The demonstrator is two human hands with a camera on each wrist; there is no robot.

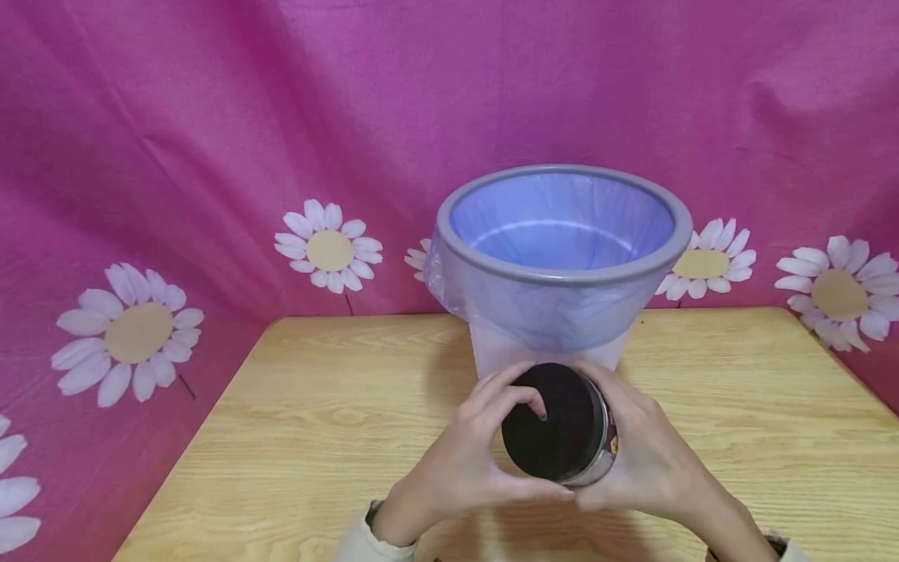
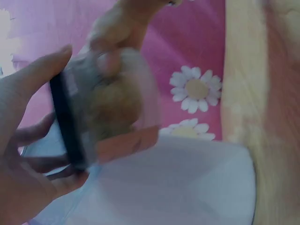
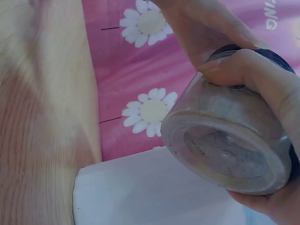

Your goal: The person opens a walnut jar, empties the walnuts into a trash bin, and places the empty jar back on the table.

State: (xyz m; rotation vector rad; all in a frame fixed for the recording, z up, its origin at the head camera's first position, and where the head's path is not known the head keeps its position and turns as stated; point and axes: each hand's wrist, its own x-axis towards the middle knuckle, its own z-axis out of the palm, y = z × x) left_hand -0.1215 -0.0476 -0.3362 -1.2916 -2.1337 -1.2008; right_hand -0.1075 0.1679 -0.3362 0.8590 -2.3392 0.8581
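Both hands hold a clear jar (image 3: 234, 154) with a black lid (image 1: 551, 421) in front of a lined bin. My left hand (image 1: 460, 457) grips around the lid, its index finger bent over the top. From the other side, my right hand (image 1: 653, 457) grips the transparent body. In the left wrist view the jar (image 2: 124, 103) lies on its side, blurred, with something brownish and an orange label band showing. Its round base faces the camera in the right wrist view, tilted. The jar is held above the table.
A white bin (image 1: 555, 312) with a grey rim and bluish plastic liner stands on the wooden table (image 1: 316, 437), just beyond the hands. Liner plastic bulges out at the bin's left. A pink cloth (image 1: 421, 94) with white daisies hangs behind the table and at its sides.
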